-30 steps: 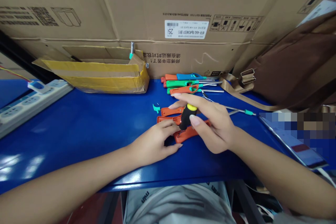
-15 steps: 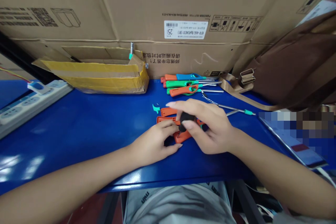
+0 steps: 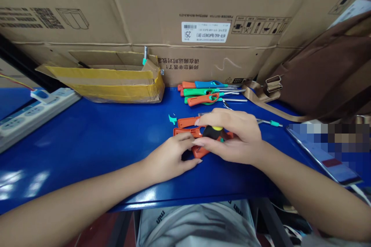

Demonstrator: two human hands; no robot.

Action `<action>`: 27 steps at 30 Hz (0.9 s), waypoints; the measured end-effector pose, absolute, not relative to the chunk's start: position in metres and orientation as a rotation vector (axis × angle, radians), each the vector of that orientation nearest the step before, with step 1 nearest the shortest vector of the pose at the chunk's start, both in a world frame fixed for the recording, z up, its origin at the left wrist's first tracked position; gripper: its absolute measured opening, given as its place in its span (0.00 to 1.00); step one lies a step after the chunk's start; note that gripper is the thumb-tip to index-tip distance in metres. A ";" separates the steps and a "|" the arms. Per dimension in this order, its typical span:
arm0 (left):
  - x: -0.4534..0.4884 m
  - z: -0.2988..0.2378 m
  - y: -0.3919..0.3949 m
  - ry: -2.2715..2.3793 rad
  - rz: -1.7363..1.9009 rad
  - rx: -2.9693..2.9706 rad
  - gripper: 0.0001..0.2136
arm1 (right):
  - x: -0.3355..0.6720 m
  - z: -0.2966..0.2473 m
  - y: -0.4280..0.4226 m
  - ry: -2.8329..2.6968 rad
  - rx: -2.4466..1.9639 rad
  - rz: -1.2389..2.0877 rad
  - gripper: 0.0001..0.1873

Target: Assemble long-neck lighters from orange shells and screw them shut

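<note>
My right hand [image 3: 237, 135] is closed round the black and yellow handle of a screwdriver [image 3: 211, 132], held over an orange lighter casing [image 3: 199, 152]. The screwdriver's tip is hard to make out. My left hand [image 3: 174, 156] grips the left end of that casing between thumb and fingers. Just behind lie an open orange casing half [image 3: 181, 131] and another orange casing half [image 3: 187, 122], both partly covered by my hands. A small teal trigger piece [image 3: 172, 119] rests on the blue table to their left.
Several long-nosed gas lighters [image 3: 203, 92] are piled at the back. A yellow-taped cardboard box [image 3: 116, 88] stands at the back left, a white power strip [image 3: 37, 112] further left. On the right are a metal lighter tube [image 3: 269, 122], a phone [image 3: 324, 158] and a brown bag [image 3: 324, 65].
My right hand has tilted and its fingers have shifted round the screwdriver handle, so the yellow part now shows. My left hand has stayed in place on the casing.
</note>
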State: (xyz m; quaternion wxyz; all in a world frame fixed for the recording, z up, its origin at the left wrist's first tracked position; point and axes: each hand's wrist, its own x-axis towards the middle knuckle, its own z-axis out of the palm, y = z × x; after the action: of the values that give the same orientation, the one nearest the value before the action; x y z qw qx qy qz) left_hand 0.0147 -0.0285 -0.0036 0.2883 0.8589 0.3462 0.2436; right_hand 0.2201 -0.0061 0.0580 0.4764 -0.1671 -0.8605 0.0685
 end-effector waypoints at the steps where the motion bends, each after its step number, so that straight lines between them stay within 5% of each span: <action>1: 0.015 -0.003 -0.029 0.925 0.645 2.292 0.08 | 0.221 0.059 -0.005 -2.113 -0.394 0.162 0.12; 7: 0.015 -0.001 -0.030 0.926 0.656 2.293 0.09 | 0.223 0.063 -0.006 -2.195 -0.315 0.423 0.18; 10: 0.015 0.000 -0.030 0.921 0.678 2.282 0.08 | 0.221 0.060 -0.006 -2.147 -0.343 0.229 0.12; 13: 0.015 -0.001 -0.030 0.933 0.653 2.271 0.10 | 0.222 0.057 -0.005 -2.158 -0.328 0.007 0.16; 19: 0.015 -0.003 -0.029 0.945 0.659 2.288 0.06 | 0.221 0.052 -0.006 -2.229 -0.336 0.223 0.21; 22: 0.015 -0.002 -0.029 0.913 0.660 2.250 0.11 | 0.220 0.049 -0.004 -2.177 -0.316 0.081 0.14; 27: 0.015 -0.002 -0.029 0.873 0.693 2.249 0.14 | 0.220 0.052 -0.008 -2.252 -0.157 0.018 0.19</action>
State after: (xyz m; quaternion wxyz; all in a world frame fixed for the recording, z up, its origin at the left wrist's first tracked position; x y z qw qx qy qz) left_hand 0.0154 -0.0288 -0.0023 0.3104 0.8517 0.3306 0.2625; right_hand 0.2199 -0.0075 0.0523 0.4278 -0.0629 -0.9017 0.0073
